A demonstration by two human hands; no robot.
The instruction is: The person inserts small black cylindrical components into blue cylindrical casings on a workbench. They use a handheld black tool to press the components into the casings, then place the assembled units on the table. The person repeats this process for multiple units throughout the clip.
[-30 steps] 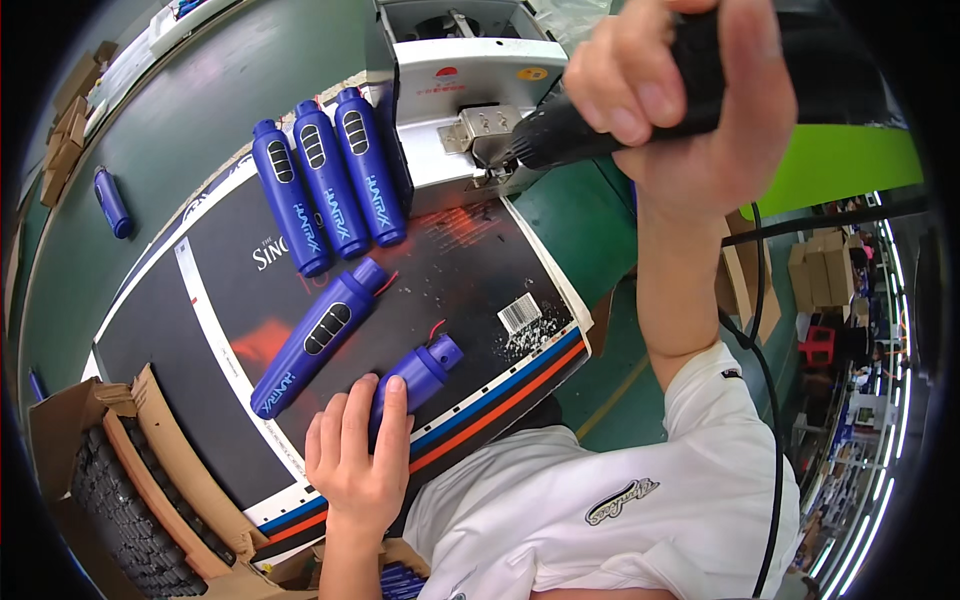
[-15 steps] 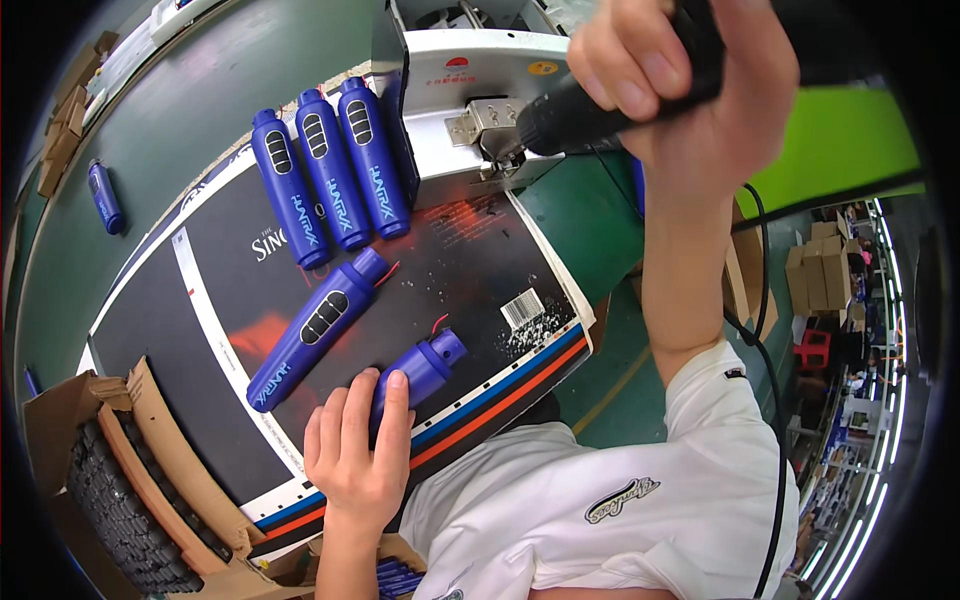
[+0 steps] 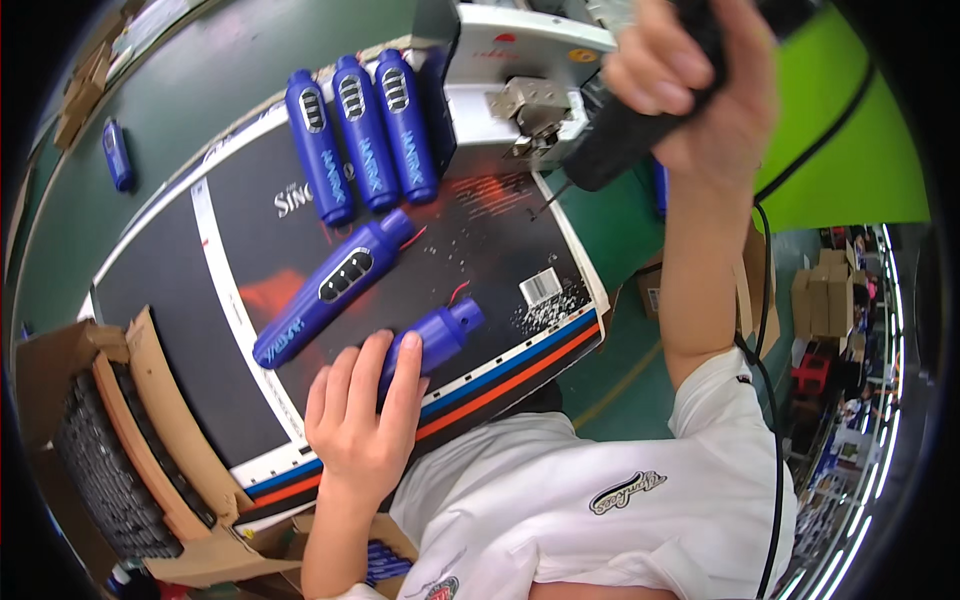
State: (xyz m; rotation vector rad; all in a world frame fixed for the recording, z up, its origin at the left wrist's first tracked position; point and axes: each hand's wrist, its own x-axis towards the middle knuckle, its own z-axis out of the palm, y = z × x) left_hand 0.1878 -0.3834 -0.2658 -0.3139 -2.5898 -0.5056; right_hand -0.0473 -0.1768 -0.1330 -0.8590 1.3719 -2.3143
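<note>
Pressed down under my left hand (image 3: 362, 410) is a blue plastic handle casing (image 3: 445, 335), with a short red wire and a small hole at its exposed end. My palm and fingers hide the rest of it. My right hand (image 3: 700, 95) grips a black electric screwdriver (image 3: 612, 145), its thin bit pointing down and left. The bit is apart from the casing, just below a white-and-metal screw feeder (image 3: 535, 105). Whether a screw sits on the bit is too blurred to tell. Another blue casing (image 3: 340, 285) lies diagonally beyond my left hand.
Three blue casings (image 3: 362, 140) lie side by side left of the feeder. The black printed cardboard (image 3: 240, 400) serves as work surface. An open carton (image 3: 150, 400) of black parts stands at left. A cable (image 3: 770, 400) hangs along my right arm; one casing (image 3: 117, 155) lies far left.
The screwdriver has come away from the feeder's metal head, its bit now showing below it. The whole view has shifted slightly. My left hand stays on the same casing.
</note>
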